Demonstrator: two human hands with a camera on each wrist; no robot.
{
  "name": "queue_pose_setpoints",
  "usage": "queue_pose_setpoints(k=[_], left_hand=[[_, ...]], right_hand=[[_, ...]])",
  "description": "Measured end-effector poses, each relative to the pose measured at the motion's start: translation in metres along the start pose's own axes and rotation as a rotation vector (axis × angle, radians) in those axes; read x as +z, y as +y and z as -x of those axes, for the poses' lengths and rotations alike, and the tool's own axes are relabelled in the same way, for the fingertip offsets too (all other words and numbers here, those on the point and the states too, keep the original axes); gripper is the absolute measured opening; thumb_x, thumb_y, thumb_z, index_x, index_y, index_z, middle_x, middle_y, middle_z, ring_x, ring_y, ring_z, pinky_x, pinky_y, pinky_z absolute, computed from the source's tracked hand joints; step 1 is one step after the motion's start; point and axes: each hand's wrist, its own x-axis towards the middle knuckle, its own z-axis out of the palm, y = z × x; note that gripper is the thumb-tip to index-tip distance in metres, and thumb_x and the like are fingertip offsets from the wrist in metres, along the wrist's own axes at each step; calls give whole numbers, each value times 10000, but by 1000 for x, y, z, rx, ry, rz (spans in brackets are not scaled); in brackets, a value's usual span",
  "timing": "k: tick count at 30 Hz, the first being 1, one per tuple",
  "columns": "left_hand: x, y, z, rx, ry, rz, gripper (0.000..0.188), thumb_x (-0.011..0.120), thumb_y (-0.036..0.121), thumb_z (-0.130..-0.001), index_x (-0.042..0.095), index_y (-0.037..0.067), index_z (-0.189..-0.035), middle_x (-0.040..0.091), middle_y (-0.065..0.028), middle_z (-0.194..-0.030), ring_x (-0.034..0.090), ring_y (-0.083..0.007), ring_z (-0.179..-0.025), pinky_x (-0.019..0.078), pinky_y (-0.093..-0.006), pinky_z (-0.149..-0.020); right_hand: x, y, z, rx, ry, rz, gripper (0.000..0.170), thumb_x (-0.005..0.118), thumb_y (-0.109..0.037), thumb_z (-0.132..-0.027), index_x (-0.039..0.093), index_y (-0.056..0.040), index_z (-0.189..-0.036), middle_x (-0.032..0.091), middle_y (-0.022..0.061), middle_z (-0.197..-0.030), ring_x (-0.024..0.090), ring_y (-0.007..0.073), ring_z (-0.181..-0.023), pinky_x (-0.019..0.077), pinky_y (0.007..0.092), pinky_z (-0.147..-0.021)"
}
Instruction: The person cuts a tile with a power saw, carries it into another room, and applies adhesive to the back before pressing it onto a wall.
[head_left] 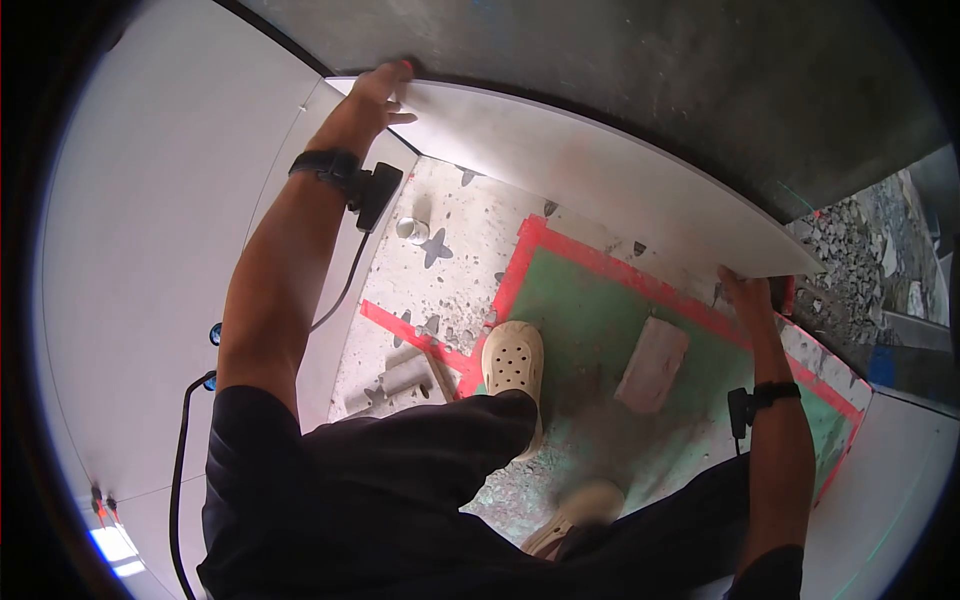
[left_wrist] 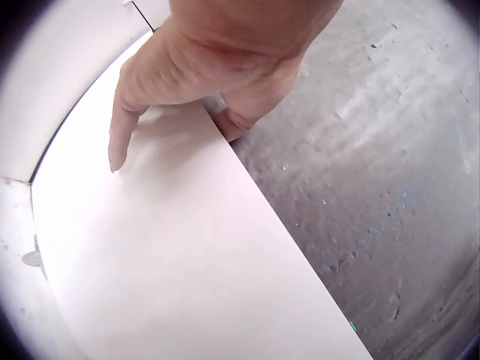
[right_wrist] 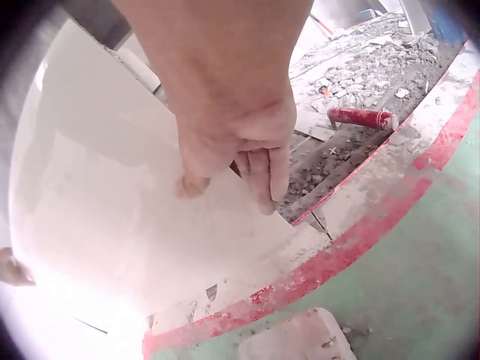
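A long white panel, likely a wall tile, stands on edge at the foot of a grey wall. My left hand holds its upper edge near the left corner. In the left wrist view, one finger lies on the white face while another digit reaches over the edge on the grey wall side. My right hand grips the panel's right end, low down. In the right wrist view, the thumb lies on the face and the fingers go round the end edge.
Red tape borders a green floor area. A dusty flat block lies on it. A white cup and grey tubes sit at left. Rubble and a red cylinder are beyond the right end.
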Motion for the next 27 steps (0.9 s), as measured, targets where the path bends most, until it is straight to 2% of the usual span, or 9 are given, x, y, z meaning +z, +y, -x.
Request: queue_pose_setpoints(k=[2,5,7,11,14,18,24,26,27], left_hand=[[7,3,1,-65,142,-12,556,585,440,-891,600,29,-1266,421,-183,-1415,410,-547,-1269,559,-562,-938],[-5,-3,-6,-31,63,-27,530,594,425,-887,616,33,-1243,447,-178,-1376,422,-540,-1259,574,-548,-916],[0,-1,-8,-54,113,-21,528,595,426,-885,618,31,-1235,457,-176,-1359,431,-536,-1249,578,-545,-910],[1,0,-14,-68,161,-47,537,597,437,-880,620,23,-1221,466,-183,-1350,439,-535,-1236,570,-553,-920],[-2,-3,-14,-27,149,-19,555,596,442,-881,607,22,-1244,452,-195,-1381,424,-548,-1253,555,-565,-938],[2,2,-6,-15,135,-15,581,594,452,-880,591,22,-1272,426,-207,-1423,388,-562,-1289,540,-563,-962],[6,2,-7,0,119,65,661,643,446,-865,512,37,-1368,399,-214,-1453,322,-577,-1339,507,-639,-958],[14,8,-16,-94,314,96,621,655,394,-879,489,68,-1381,420,-192,-1446,362,-523,-1330,504,-677,-927],[10,5,-20,-90,318,96,621,655,394,-879,489,68,-1381,420,-192,-1446,362,-523,-1330,504,-677,-927]], right_hand=[[1,0,-2,-14,-11,42,390,728,-279,-860,667,21,-1101,714,135,-963,664,249,-903,501,395,-828],[5,12,-12,-75,44,45,427,743,-295,-848,660,27,-1118,711,135,-950,671,243,-876,514,389,-798],[7,18,-19,-10,29,20,429,750,-286,-868,624,25,-1136,655,78,-832,626,131,-673,506,296,-529],[4,20,-23,22,-3,-27,427,750,-295,-872,624,25,-1124,663,79,-831,628,127,-654,508,293,-520],[3,20,-27,-6,22,-3,395,758,-302,-868,642,21,-1064,653,62,-782,614,118,-623,494,286,-522],[1,12,-29,90,-17,118,393,765,-332,-867,664,36,-959,635,46,-724,600,117,-609,477,289,-536],[3,27,-37,90,-12,79,454,766,-391,-867,681,49,-938,648,51,-738,595,115,-611,475,295,-545],[0,17,-35,89,-14,99,455,772,-393,-863,687,47,-943,650,50,-744,594,113,-614,473,292,-545],[-2,10,-33,103,-26,128,448,774,-385,-863,691,45,-957,654,52,-748,602,119,-618,477,297,-547]])
